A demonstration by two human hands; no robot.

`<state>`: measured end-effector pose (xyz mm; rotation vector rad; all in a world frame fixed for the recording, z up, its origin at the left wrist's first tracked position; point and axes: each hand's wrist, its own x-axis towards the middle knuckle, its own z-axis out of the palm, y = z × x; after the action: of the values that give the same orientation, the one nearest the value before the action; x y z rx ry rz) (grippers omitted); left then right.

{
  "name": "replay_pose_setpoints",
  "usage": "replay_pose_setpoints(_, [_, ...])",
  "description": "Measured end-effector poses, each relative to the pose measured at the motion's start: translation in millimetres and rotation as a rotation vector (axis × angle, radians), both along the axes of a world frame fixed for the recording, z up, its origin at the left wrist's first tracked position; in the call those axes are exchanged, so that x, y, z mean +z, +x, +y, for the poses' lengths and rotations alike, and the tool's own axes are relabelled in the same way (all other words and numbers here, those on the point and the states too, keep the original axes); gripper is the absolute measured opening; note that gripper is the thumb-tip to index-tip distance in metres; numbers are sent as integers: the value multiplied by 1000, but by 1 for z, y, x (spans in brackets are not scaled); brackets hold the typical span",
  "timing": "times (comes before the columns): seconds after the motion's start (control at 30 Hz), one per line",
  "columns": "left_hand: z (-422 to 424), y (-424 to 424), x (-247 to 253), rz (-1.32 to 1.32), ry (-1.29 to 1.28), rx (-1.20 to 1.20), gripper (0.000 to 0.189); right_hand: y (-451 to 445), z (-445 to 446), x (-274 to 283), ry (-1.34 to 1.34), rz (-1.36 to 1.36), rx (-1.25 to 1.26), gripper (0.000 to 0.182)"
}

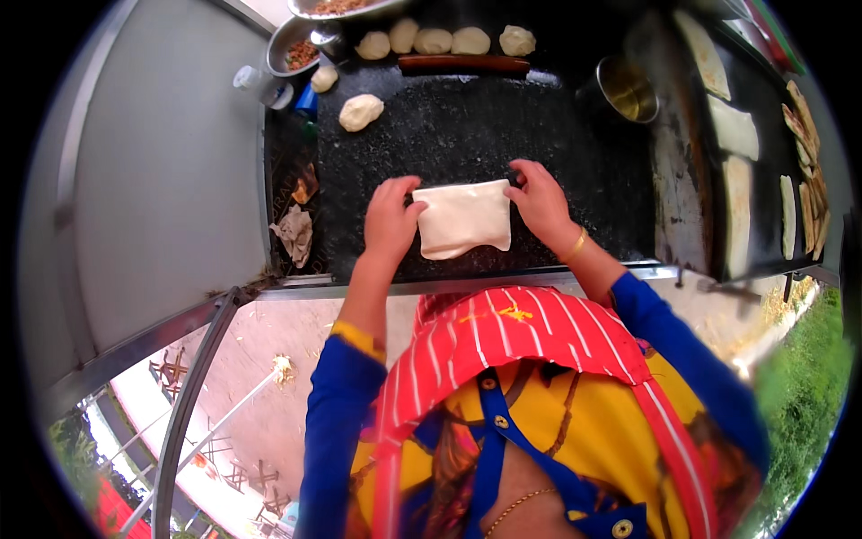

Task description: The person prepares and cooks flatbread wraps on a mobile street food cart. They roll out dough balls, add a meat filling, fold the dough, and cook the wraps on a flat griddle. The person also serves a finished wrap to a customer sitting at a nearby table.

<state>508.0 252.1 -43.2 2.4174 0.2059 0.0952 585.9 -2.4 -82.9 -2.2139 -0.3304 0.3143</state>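
Observation:
A flat rectangle of folded dough (465, 219) lies near the front edge of a black worktop (458, 135). My left hand (394, 215) grips its upper left corner between thumb and fingers. At the upper right corner, my right hand (539, 199) pinches the dough the same way. Beyond the hands, a dark wooden rolling pin (465, 65) lies crosswise in front of a row of several dough balls (433, 41). Another dough ball (361, 112) rests at the back left, with a smaller one (324, 79) behind it.
On the right, a griddle (771, 195) carries long flat dough pieces (737, 215) and browned flatbreads (815, 195). A metal container of oil (627, 89) stands beside it. Bowls of filling (293, 50) are at the back left; crumpled paper (294, 234) lies by the left metal panel (175, 148).

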Motion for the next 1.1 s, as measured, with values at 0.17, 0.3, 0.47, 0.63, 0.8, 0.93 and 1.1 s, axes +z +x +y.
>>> replay_pose_setpoints(0.17, [-9, 44, 15, 469, 334, -213, 28, 25, 21, -8, -306, -104, 255, 22])
replay_pose_setpoints(0.3, [-8, 34, 16, 530, -105, -158, 22, 20, 13, 5, 127, 302, 252, 17])
replay_pose_setpoints(0.47, [11, 7, 19, 495, -815, -23, 18, 10, -5, 13, 701, 724, 84, 10])
replay_pose_setpoints(0.63, [6, -1, 54, 319, -903, -96, 17, 6, -21, 47, 915, 527, 45, 5])
replay_pose_setpoints(0.8, [10, -1, 21, 423, -798, 0, 18, 1, -12, 21, 652, 445, -107, 11])
replay_pose_setpoints(0.93, [2, -14, -16, 130, -294, 168, 32, -14, 2, 12, 76, -106, -241, 26])
replay_pose_setpoints(1.1, [-10, -38, -17, 230, -67, 214, 41, -60, -10, 20, 9, -437, 136, 45])
